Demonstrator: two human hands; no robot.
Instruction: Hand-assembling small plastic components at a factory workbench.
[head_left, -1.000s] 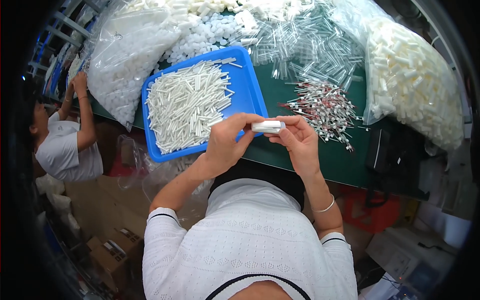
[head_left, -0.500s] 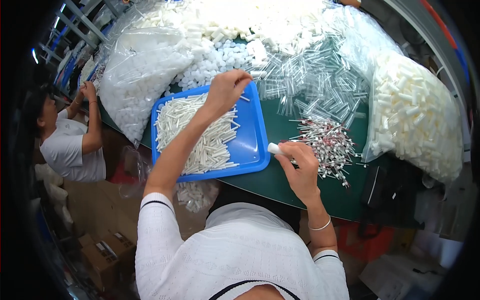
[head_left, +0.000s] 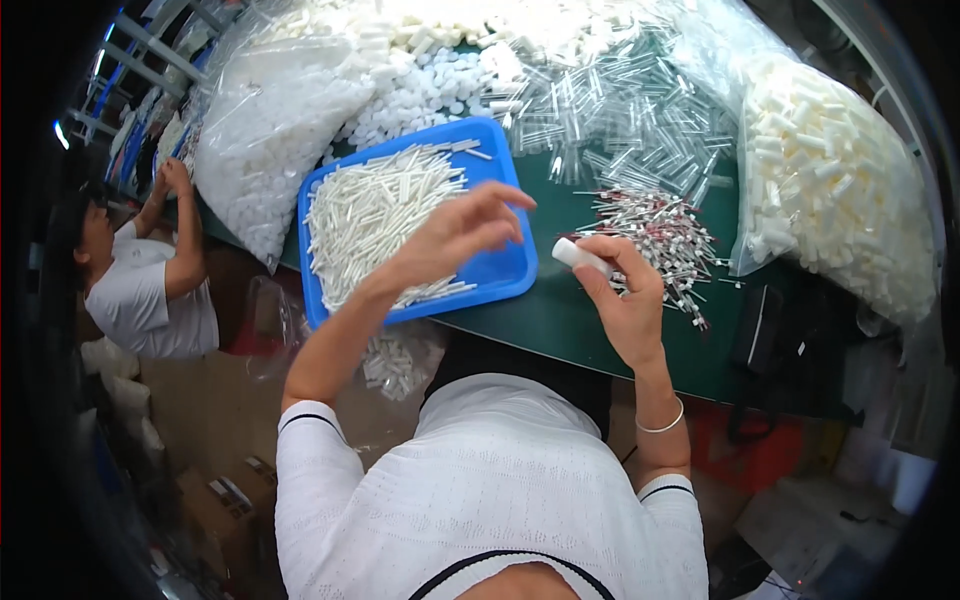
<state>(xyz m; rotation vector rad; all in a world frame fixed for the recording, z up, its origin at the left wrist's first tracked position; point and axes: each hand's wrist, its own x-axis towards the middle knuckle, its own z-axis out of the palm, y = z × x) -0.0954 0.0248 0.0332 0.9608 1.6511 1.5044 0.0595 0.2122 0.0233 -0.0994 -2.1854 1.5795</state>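
Note:
My right hand (head_left: 632, 300) grips a short white cylinder (head_left: 568, 252) between thumb and fingers, just above the green table beside the tray. My left hand (head_left: 462, 235) is over the blue tray (head_left: 518, 272), slightly blurred, its fingers apart and nothing seen in them. Many thin white sticks (head_left: 375, 225) fill the left and middle of that tray. Right of my right hand lies a pile of small white-ended parts with dark red thin pieces (head_left: 655, 235).
Clear plastic tubes (head_left: 630, 110) lie heaped behind, next to white round caps (head_left: 425, 100). A bag of white caps (head_left: 270, 140) stands left, a bag of white cylinders (head_left: 835, 180) right. A black case (head_left: 757, 325) lies at the right edge. A co-worker (head_left: 150, 270) works at far left.
My left hand has come down and nearer from the tray's far edge toward the white cylinder, its fingers spreading. My right hand still holds the cylinder, now tilted and slightly higher. The view has shifted.

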